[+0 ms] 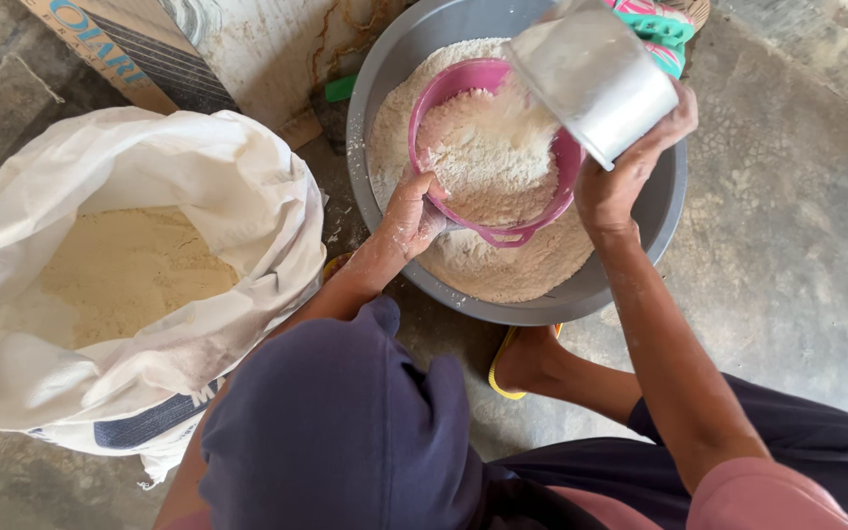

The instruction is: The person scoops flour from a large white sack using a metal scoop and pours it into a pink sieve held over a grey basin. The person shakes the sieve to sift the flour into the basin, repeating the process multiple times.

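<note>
Left hand [410, 214] grips the pink sieve [491, 147] steady over the grey basin [662, 206]; right hand [630, 162] clasps a tilted metal cup [596, 79], so flour [488, 157] falls inside.

Place: a plain home work area at floor level, perhaps a yard or back room.
Floor: bare, stained concrete [797, 226] is seen, with everything set straight on it.
Supplies: a large white sack [198, 186] of flour is stood open beside a grey basin [664, 201].
Surroundings: a flattened cardboard box [139, 49] is laid nearby.
Footwear: a yellow sandal [503, 368] is worn.
</note>
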